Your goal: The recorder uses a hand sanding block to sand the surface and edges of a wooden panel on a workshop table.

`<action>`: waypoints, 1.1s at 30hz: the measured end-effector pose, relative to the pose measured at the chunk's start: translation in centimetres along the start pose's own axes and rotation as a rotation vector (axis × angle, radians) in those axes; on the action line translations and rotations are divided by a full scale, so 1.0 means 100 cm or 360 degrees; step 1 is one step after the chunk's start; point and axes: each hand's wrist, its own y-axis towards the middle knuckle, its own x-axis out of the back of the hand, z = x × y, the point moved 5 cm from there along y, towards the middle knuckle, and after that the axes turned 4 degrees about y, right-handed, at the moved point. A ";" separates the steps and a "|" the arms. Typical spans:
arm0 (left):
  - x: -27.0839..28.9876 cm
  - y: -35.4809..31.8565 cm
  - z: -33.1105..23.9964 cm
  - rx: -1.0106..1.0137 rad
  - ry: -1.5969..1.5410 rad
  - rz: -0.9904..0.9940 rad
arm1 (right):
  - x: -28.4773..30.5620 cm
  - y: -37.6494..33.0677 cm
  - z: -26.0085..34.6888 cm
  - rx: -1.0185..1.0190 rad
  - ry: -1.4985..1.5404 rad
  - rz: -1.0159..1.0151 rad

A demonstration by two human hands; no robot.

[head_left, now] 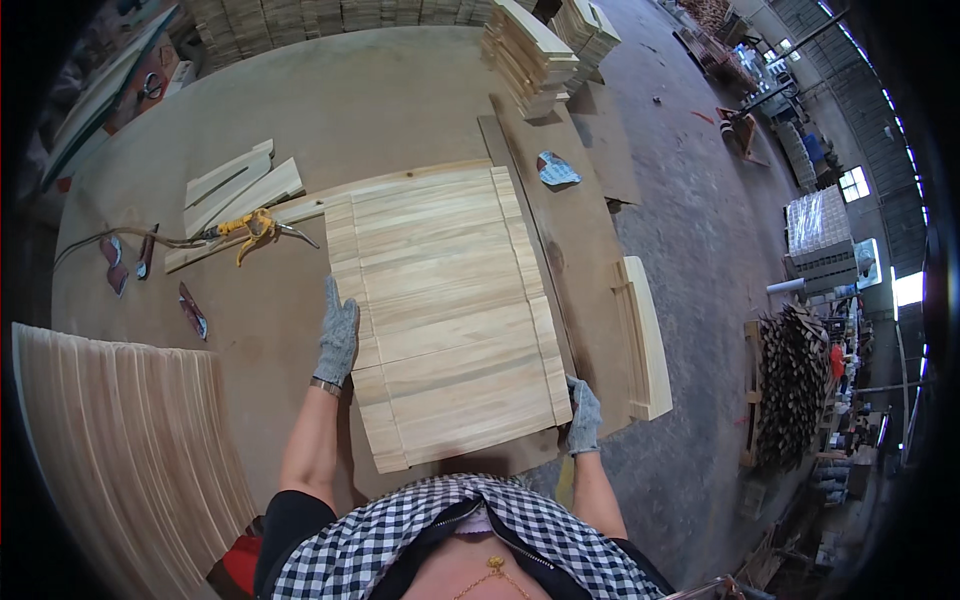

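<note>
A row of pale wooden slats [450, 320] lies side by side on the workbench [400, 90] in front of me, forming a rectangular panel with grooves near both ends. My left hand [338, 330], in a grey knit glove, grips the panel's left edge, fingers pointing away from me. On the other side, near the close right corner, my right hand [584, 415] in a matching glove holds the edge, its fingers partly hidden. A yellow air blow gun [255, 228] with a metal nozzle rests beyond my left hand, across a wooden strip [295, 208].
Tall stacked boards [130, 430] stand at the near left; another wood stack [530, 60] is at the far right of the bench. Loose cut pieces [245, 185] lie at left. A folded patterned sheet [557, 170] and a wooden board [645, 340] are to the right.
</note>
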 end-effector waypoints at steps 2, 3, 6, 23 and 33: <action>0.001 0.002 -0.001 -0.0136 0.0071 0.0008 | -0.004 0.002 0.012 0.0088 -0.0096 0.0062; 0.002 0.002 -0.001 -0.0127 0.0077 0.0010 | -0.008 0.000 0.020 0.0178 -0.0195 0.0119; -0.002 0.008 -0.003 -0.0020 -0.0083 0.0063 | -0.007 0.002 0.020 0.0120 -0.0103 0.0120; -0.005 0.035 0.016 0.0078 -0.0410 -0.0046 | -0.004 0.003 0.008 -0.0038 0.0051 0.0009; -0.002 0.048 0.010 0.0088 -0.1107 0.0216 | 0.000 0.008 -0.001 -0.0073 0.0048 0.0076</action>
